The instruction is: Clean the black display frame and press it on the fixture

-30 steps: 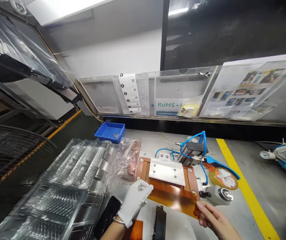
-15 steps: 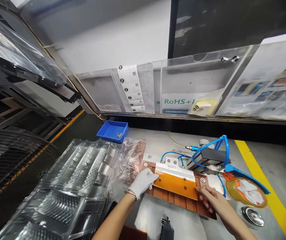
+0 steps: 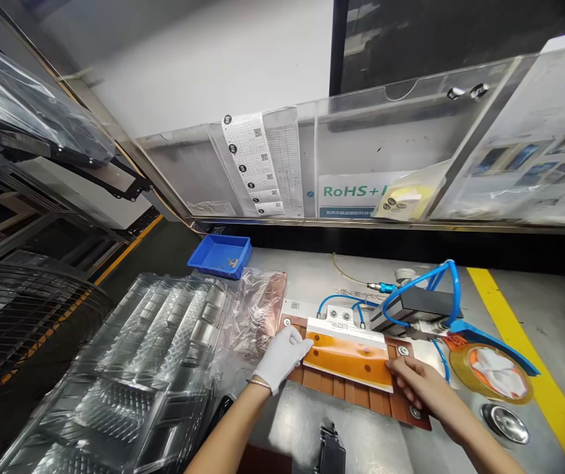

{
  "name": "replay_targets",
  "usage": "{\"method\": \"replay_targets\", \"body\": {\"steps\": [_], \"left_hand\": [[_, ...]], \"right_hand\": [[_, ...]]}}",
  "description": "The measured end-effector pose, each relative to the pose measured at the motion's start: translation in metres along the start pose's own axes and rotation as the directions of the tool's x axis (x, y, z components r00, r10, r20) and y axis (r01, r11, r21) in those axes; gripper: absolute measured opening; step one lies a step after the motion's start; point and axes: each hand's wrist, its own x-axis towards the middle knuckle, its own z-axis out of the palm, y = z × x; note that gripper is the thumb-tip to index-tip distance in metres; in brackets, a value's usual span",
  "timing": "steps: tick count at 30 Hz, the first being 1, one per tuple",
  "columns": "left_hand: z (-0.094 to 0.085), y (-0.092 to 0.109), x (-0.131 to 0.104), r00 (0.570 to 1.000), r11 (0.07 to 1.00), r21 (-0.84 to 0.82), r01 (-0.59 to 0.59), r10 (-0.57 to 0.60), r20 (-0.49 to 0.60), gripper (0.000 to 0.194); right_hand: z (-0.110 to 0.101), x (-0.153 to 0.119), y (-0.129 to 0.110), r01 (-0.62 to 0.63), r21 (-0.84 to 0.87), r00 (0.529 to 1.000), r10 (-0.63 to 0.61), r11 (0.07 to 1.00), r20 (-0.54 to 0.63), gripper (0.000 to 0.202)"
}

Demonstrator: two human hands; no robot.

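An orange sheet with several dark dots and a pale edge lies across a brown fixture, below a white block marked 25070. My left hand, in a white glove, pinches the sheet's left end. At the right end, my bare right hand grips the sheet's edge between thumb and fingers. Screws show at the fixture's corners. Blue air tubes run to a black cylinder block behind the fixture.
Clear plastic trays are stacked on the left, beside plastic film. A blue bin sits behind them. On the right are a tape roll, a round metal dish and yellow floor-style tape. A black device lies in front.
The view has shifted slightly. The orange sheet now sits a little lower against the white block, showing more dots along its upper part. Both hands keep their hold.
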Motion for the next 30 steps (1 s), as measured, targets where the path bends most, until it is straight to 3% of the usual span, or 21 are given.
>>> {"method": "replay_targets", "body": {"steps": [4, 8, 11, 14, 16, 19, 25, 27, 30], "left_hand": [[0.005, -0.002, -0.003, 0.992, 0.998, 0.024, -0.052, 0.054, -0.115, 0.027], [0.012, -0.007, -0.006, 0.982, 0.998, 0.016, -0.068, 0.069, -0.174, 0.027], [0.014, -0.009, -0.006, 0.978, 0.997, 0.016, -0.071, 0.073, -0.193, 0.026], [0.014, -0.012, -0.004, 0.976, 0.997, 0.023, -0.078, 0.081, -0.204, 0.026], [0.014, -0.013, -0.003, 0.975, 0.996, 0.030, -0.080, 0.084, -0.205, 0.026], [0.014, -0.016, -0.001, 0.976, 0.995, 0.044, -0.085, 0.092, -0.196, 0.027], [0.002, -0.009, -0.005, 0.986, 0.996, -0.004, -0.087, 0.086, -0.146, 0.037], [-0.006, -0.008, -0.018, 0.985, 0.997, -0.028, -0.075, 0.069, -0.160, 0.041], [-0.006, -0.017, -0.057, 0.964, 0.998, -0.015, -0.069, 0.063, -0.257, 0.037]], "right_hand": [[-0.015, 0.005, -0.007, 0.023, -0.171, 1.000, -0.025, 0.985, -0.007, 0.048], [-0.043, -0.006, -0.006, 0.044, -0.331, 0.994, -0.074, 0.943, -0.078, 0.051], [-0.060, -0.024, 0.015, 0.122, -0.483, 0.978, -0.189, 0.867, -0.091, 0.048], [-0.068, -0.035, 0.047, 0.242, -0.589, 0.950, -0.312, 0.771, -0.018, 0.036], [-0.069, -0.033, 0.065, 0.301, -0.589, 0.931, -0.366, 0.750, 0.010, 0.031], [-0.065, -0.025, 0.077, 0.355, -0.598, 0.881, -0.471, 0.719, -0.044, 0.030], [-0.051, -0.044, 0.065, 0.342, -0.608, 0.814, -0.550, 0.716, -0.189, 0.047], [-0.052, -0.061, 0.070, 0.343, -0.546, 0.809, -0.536, 0.764, -0.242, 0.053], [-0.057, -0.085, 0.100, 0.324, -0.434, 0.833, -0.471, 0.841, -0.292, 0.058]]}}
